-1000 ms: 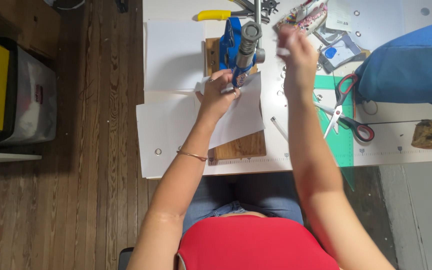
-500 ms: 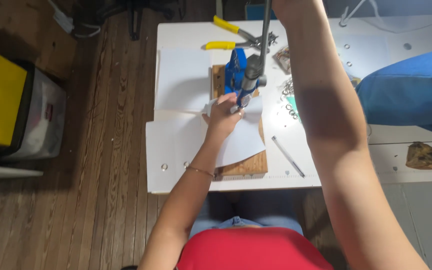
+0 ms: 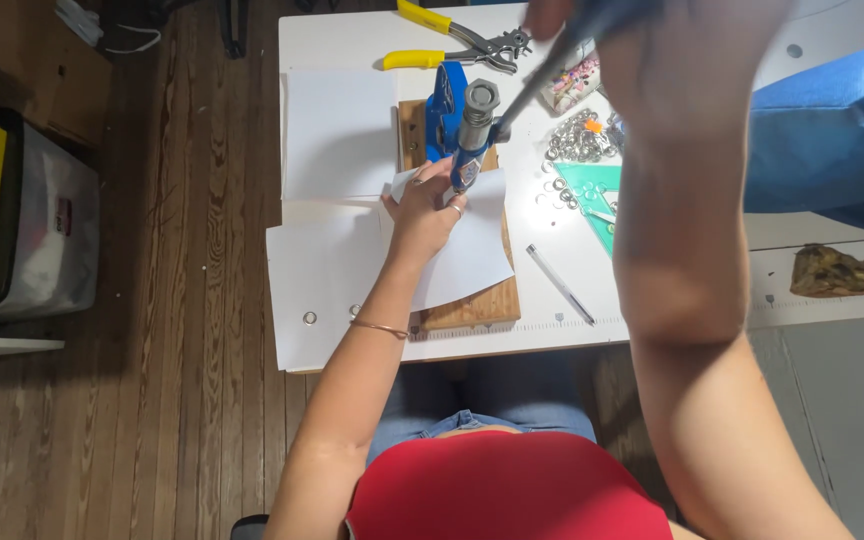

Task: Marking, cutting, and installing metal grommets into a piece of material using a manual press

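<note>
Pressing a white paper sheet [image 3: 472,255] flat under the blue eyelet press [image 3: 457,125] near the surface's far edge, left hand [image 3: 422,215] lies open. Right hand [image 3: 672,40] probably grips the lever shut. One eyelet [image 3: 309,318] set; loose eyelets [image 3: 577,140] remain.

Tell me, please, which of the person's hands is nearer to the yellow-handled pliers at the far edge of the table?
Right. The right hand is raised on the press lever, close beside the yellow-handled pliers; the left hand presses paper under the press, nearer the person.
</note>
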